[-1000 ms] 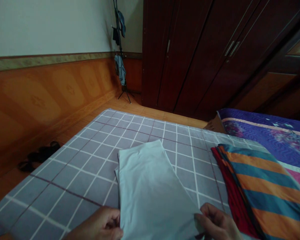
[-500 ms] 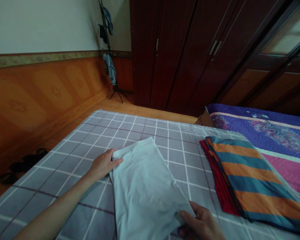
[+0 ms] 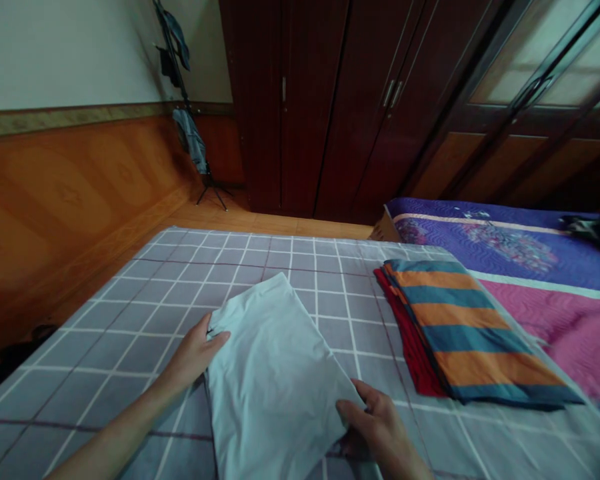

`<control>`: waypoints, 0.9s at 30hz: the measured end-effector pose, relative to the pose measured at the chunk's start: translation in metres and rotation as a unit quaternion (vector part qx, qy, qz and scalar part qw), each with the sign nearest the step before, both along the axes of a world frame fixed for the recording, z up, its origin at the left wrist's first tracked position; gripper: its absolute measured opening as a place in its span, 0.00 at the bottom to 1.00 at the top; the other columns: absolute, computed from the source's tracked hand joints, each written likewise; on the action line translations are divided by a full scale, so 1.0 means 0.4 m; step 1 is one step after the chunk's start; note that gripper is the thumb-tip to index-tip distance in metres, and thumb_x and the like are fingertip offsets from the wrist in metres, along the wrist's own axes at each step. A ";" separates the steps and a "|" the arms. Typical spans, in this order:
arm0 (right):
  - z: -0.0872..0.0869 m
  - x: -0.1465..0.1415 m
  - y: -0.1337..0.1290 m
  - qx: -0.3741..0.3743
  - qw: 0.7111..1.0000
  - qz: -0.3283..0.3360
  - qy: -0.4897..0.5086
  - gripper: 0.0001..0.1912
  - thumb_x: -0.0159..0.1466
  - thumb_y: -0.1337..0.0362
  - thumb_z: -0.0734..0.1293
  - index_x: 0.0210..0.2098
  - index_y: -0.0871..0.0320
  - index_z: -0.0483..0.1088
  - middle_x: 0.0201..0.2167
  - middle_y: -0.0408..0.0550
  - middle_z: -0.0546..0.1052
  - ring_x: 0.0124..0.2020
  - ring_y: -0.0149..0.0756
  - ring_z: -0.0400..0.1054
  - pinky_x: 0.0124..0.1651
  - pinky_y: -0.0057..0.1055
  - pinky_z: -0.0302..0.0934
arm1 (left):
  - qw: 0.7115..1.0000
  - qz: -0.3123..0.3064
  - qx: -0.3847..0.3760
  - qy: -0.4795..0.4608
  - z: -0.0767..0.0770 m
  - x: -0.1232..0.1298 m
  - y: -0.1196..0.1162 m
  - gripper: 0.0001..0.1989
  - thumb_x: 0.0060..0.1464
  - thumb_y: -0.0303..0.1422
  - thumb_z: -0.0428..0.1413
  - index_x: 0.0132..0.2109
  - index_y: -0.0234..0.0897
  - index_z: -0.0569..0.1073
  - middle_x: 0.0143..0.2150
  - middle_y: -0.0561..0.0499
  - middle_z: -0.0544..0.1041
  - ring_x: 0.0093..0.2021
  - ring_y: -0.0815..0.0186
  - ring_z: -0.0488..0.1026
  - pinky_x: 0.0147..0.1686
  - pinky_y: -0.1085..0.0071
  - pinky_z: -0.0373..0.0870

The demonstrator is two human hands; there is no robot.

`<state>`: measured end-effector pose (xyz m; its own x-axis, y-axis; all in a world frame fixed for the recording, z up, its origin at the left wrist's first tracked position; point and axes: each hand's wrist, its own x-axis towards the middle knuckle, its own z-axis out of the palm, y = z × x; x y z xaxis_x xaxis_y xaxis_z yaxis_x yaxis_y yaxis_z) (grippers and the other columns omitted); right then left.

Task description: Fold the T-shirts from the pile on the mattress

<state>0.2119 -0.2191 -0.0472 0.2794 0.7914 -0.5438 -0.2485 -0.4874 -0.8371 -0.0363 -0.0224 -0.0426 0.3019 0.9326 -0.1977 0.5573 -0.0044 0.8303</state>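
Note:
A folded white cloth garment (image 3: 275, 373) lies in front of me on a grey checked bedsheet (image 3: 145, 313); its exact kind I cannot make out. My left hand (image 3: 200, 347) pinches its upper left edge, thumb on top. At the lower right corner, my right hand (image 3: 373, 420) grips the fabric between thumb and fingers, with the fingertips partly hidden beneath. To the right lies a folded orange and teal striped cloth (image 3: 465, 320), beside and partly over a dark red cloth (image 3: 413, 347).
Beyond the sheet on the right is a purple and pink quilted cover (image 3: 505, 247). A dark wooden wardrobe (image 3: 310, 120) stands at the back. A coat rack (image 3: 180, 87) with clothes on it stands in the far corner, next to an orange panelled wall (image 3: 80, 187).
The view has turned to the right, so the surroundings appear further left. Both hands keep their hold on the white garment, whose right corner sits slightly higher in view.

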 end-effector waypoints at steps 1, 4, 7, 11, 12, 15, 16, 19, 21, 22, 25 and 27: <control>0.009 0.001 0.001 0.011 0.999 -0.001 0.031 0.19 0.52 0.55 0.69 0.35 0.65 0.71 0.17 0.44 0.71 0.14 0.26 0.62 0.16 0.21 0.55 | 0.997 0.005 -0.051 -0.065 0.006 0.005 -0.003 0.24 0.48 0.43 0.57 0.48 0.32 0.68 0.38 0.45 0.78 0.41 0.55 0.75 0.38 0.66 0.69; 0.044 0.015 0.003 0.071 0.991 -0.015 0.109 0.16 0.52 0.58 0.69 0.32 0.66 0.72 0.20 0.45 0.73 0.16 0.25 0.62 0.19 0.21 0.57 | 0.964 0.038 -0.191 -0.179 0.038 0.027 -0.009 0.27 0.43 0.42 0.62 0.48 0.30 0.70 0.36 0.44 0.80 0.37 0.54 0.77 0.35 0.65 0.71; 0.081 0.046 -0.003 0.111 0.983 -0.037 0.138 0.13 0.52 0.60 0.70 0.30 0.65 0.73 0.20 0.44 0.71 0.18 0.25 0.61 0.20 0.21 0.59 | 0.946 0.057 -0.232 -0.220 0.086 0.067 -0.011 0.26 0.40 0.39 0.65 0.46 0.32 0.72 0.35 0.44 0.80 0.34 0.56 0.78 0.33 0.66 0.73; 0.139 0.104 -0.044 0.142 0.977 -0.078 0.140 0.13 0.51 0.60 0.71 0.31 0.65 0.74 0.19 0.42 0.68 0.18 0.25 0.60 0.19 0.22 0.59 | 0.944 0.030 -0.225 -0.239 0.163 0.158 -0.014 0.22 0.39 0.36 0.65 0.43 0.32 0.75 0.31 0.46 0.81 0.29 0.58 0.77 0.27 0.69 0.72; 0.157 0.119 -0.060 0.151 0.975 -0.091 0.138 0.13 0.51 0.60 0.71 0.31 0.65 0.73 0.19 0.42 0.68 0.18 0.25 0.60 0.19 0.22 0.59 | 0.943 0.019 -0.228 -0.243 0.181 0.186 -0.016 0.20 0.39 0.35 0.65 0.42 0.32 0.75 0.30 0.46 0.80 0.28 0.58 0.77 0.25 0.70 0.72; 0.216 0.161 -0.119 0.174 0.968 -0.129 0.128 0.11 0.52 0.60 0.71 0.28 0.64 0.73 0.18 0.41 0.67 0.16 0.25 0.59 0.18 0.22 0.59 | 0.930 -0.028 -0.246 -0.271 0.223 0.278 -0.027 0.17 0.40 0.33 0.64 0.41 0.31 0.76 0.26 0.48 0.79 0.25 0.61 0.76 0.22 0.72 0.71; 0.235 0.174 -0.139 0.179 0.965 -0.147 0.120 0.11 0.52 0.60 0.71 0.28 0.63 0.73 0.17 0.41 0.67 0.16 0.24 0.59 0.18 0.22 0.58 | 0.924 -0.048 -0.252 -0.283 0.233 0.312 -0.032 0.17 0.41 0.32 0.63 0.41 0.31 0.75 0.26 0.48 0.79 0.24 0.62 0.75 0.21 0.73 0.71; 0.284 0.220 -0.193 0.191 0.954 -0.215 0.081 0.12 0.51 0.60 0.72 0.30 0.62 0.74 0.17 0.40 0.66 0.15 0.23 0.58 0.17 0.21 0.56 | 0.900 -0.120 -0.267 -0.323 0.254 0.421 -0.048 0.16 0.43 0.31 0.62 0.41 0.30 0.75 0.26 0.48 0.78 0.23 0.64 0.74 0.21 0.75 0.70; 0.312 0.258 -0.219 0.196 0.946 -0.255 0.047 0.12 0.49 0.60 0.73 0.29 0.62 0.74 0.17 0.40 0.67 0.15 0.24 0.58 0.16 0.21 0.56 | 0.878 -0.172 -0.272 -0.356 0.268 0.502 -0.058 0.16 0.44 0.30 0.62 0.42 0.29 0.74 0.27 0.48 0.78 0.23 0.66 0.74 0.21 0.75 0.70; 0.325 0.280 -0.229 0.199 0.942 -0.269 0.028 0.11 0.47 0.61 0.73 0.27 0.61 0.73 0.17 0.41 0.67 0.16 0.25 0.59 0.16 0.21 0.56 | 0.865 -0.196 -0.271 -0.374 0.277 0.544 -0.062 0.16 0.44 0.30 0.62 0.42 0.28 0.74 0.28 0.48 0.78 0.23 0.67 0.73 0.22 0.76 0.70; 0.371 0.357 -0.249 0.216 0.926 -0.308 -0.027 0.09 0.44 0.63 0.73 0.24 0.60 0.72 0.17 0.42 0.70 0.17 0.28 0.62 0.17 0.22 0.58 | 0.828 -0.262 -0.259 -0.422 0.318 0.667 -0.060 0.15 0.46 0.28 0.61 0.43 0.27 0.73 0.29 0.48 0.78 0.25 0.68 0.74 0.24 0.76 0.70; 0.402 0.418 -0.258 0.233 0.909 -0.340 -0.062 0.08 0.44 0.65 0.71 0.24 0.60 0.72 0.18 0.43 0.71 0.17 0.29 0.63 0.18 0.23 0.60 | 0.806 -0.293 -0.248 -0.451 0.349 0.743 -0.049 0.15 0.47 0.28 0.61 0.43 0.27 0.73 0.31 0.48 0.78 0.27 0.68 0.74 0.27 0.75 0.71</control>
